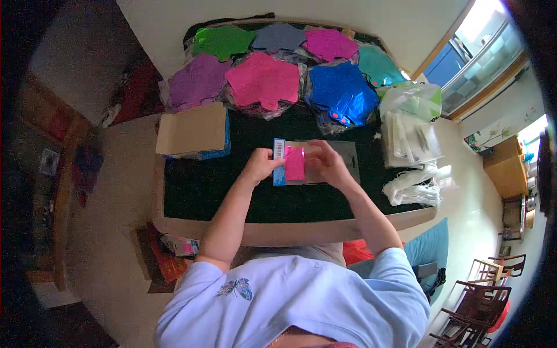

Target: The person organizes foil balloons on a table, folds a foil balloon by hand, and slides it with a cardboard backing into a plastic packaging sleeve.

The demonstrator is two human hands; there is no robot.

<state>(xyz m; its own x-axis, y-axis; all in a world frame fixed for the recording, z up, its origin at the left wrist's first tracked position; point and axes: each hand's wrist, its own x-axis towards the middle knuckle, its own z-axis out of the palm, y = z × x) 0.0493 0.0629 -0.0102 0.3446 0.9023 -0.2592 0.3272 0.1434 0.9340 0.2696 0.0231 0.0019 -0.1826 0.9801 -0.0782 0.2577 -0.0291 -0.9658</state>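
Over the dark table top, my left hand (259, 165) pinches the left edge of a blue card with a barcode (278, 174). A folded shiny pink piece (295, 163) lies against the card's right side. Together they seem to be in or on a clear plastic bag (350, 156) that extends to the right. My right hand (329, 165) is curled over the bag beside the pink piece, thumb and fingers bent towards it; its exact grip is partly hidden.
Several shiny star-like foil pieces in clear wrap, such as a pink one (264, 81) and a blue one (342, 90), line the back of the table. Brown cardboard sheets (192, 129) lie left. Clear bags (409, 139) and white strings (412, 187) lie right.
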